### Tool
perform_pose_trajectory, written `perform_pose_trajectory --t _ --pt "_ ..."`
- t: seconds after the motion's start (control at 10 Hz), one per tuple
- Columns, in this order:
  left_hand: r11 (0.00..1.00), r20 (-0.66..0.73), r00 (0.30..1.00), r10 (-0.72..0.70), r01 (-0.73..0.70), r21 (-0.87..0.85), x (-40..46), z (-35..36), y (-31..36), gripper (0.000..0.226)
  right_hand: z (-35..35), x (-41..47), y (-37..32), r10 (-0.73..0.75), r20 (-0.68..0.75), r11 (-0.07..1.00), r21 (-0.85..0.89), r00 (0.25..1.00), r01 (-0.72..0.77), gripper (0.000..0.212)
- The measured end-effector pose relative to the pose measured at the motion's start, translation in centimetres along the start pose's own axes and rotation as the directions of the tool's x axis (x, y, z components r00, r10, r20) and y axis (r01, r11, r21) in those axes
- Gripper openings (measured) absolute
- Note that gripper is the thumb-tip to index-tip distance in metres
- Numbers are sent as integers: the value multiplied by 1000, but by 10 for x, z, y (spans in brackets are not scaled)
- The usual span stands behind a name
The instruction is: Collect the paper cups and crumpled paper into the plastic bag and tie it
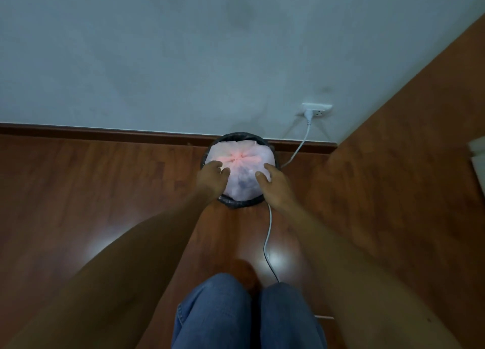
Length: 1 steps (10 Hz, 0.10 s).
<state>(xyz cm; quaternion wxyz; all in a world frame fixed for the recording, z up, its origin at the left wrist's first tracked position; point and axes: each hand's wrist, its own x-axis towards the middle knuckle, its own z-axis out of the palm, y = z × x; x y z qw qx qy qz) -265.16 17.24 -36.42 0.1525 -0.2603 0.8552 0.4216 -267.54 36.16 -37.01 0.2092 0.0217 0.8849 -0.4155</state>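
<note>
Jeans-clad knees (246,312) are showing nearest. Beyond them, the left hand (212,176) and right hand (275,184) are resting with loose, relaxed fingers, gripping nothing, on the tied plastic bag (240,170), which is sitting in a dark bin (236,203) near the far wall (183,59).

This is looking like a room in a home. A small waste bin (237,203) is standing on glossy wood-laminate flooring (78,191), right against the dark skirting board (105,132) of a pale painted wall (157,59). Just right of the bin, a white cable (267,230) is running up to a wall socket (317,110).
</note>
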Motion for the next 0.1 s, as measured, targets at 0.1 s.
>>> perform_pose_trajectory --t 0.1 --pt "1000 -24 1000 -12 12 -7 -31 -28 33 37 -25 -25 -26 17 -21 1000 15 1000 -17 49"
